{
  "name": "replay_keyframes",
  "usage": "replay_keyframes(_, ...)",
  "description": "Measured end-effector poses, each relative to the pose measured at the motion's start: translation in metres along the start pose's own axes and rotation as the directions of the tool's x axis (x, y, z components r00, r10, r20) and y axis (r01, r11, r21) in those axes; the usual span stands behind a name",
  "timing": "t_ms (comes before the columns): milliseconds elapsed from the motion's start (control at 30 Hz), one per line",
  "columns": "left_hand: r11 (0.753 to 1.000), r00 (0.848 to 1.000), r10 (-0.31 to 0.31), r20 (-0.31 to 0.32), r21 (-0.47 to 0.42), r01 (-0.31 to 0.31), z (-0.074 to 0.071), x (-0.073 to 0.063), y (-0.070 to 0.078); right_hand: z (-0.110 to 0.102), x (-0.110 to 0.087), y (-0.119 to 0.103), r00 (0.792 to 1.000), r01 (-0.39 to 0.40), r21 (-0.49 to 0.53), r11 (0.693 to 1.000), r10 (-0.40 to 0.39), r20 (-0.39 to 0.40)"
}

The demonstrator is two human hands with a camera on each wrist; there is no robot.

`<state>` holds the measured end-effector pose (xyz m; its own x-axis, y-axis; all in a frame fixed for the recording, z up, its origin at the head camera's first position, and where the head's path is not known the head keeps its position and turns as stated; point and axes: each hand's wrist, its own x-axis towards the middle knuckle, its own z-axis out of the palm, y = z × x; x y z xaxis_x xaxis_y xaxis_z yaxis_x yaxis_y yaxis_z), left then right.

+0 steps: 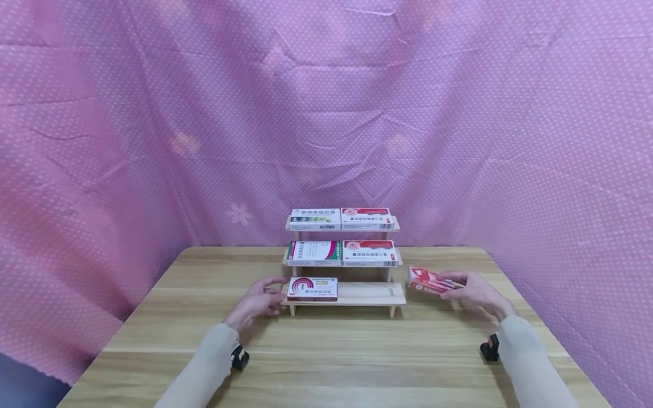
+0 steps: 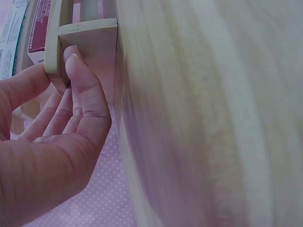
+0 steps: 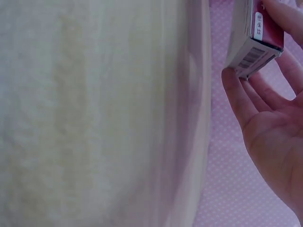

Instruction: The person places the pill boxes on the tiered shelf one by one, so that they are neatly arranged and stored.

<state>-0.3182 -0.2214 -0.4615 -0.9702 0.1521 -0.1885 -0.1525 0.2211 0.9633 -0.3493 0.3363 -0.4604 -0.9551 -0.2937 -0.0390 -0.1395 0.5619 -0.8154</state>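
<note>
My left hand (image 1: 262,297) pinches the left end of the lowest step of a wooden tiered display rack (image 1: 364,292). In the left wrist view the thumb (image 2: 29,86) lies on top of the board and the other fingers curl beneath it. A white medicine box with red arcs (image 1: 312,289) lies on the left half of that step. To the right of the rack, my right hand (image 1: 471,292) holds a red and white medicine box (image 1: 428,280) above the table. Its printed barcode end (image 3: 251,60) shows in the right wrist view.
The middle step holds a green and magenta box (image 1: 313,253) and a red and white box (image 1: 369,253). On the top step lie a white and green box (image 1: 314,219) and another red and white box (image 1: 366,218). A pink dotted curtain (image 1: 326,113) hangs behind the wooden table (image 1: 331,351).
</note>
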Motion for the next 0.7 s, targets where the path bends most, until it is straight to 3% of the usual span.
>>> replay_keyframes(300, 1.0, 1.0, -0.007, 0.004, 0.0, 0.007, -0.001, -0.001, -0.001, 0.004, -0.005, -0.013, 0.996, 0.052, 0.024, 0.998, -0.053, 0.071)
replay_keyframes(533, 1.0, 1.0, 0.003, -0.008, -0.004, -0.003, 0.0, 0.0, 0.0, 0.008, -0.01, -0.02, 0.993, 0.032, 0.055, 0.998, -0.038, 0.115)
replay_keyframes(700, 1.0, 1.0, 0.005, -0.01, -0.004, -0.005, 0.0, 0.001, -0.001, 0.013, -0.01, -0.024, 0.987, 0.075, 0.105, 0.992, -0.089, 0.134)
